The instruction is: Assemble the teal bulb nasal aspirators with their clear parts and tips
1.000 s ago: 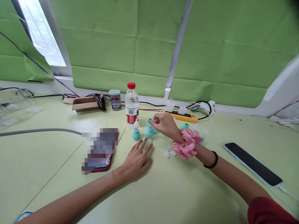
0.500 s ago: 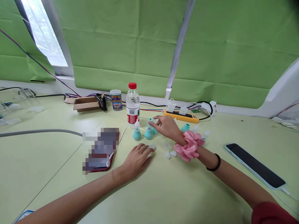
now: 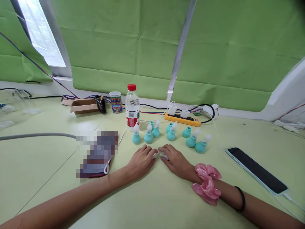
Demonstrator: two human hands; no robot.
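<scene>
Your fingers [image 3: 148, 152] of both hands curl onto small white tips [image 3: 159, 155] lying on the worktop [image 3: 166, 197], just nearer you than the row of teal bulbs [image 3: 148, 137]; both hands reach them equally.

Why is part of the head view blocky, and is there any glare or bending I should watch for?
Head view: the item left of the left hand is pixelated, so its details cannot be read; the window strip at top left is blown out white; straight edges bow toward the frame borders; the teal bulbs and right hand look sharp, with soft, faint shadows on the table.
</scene>
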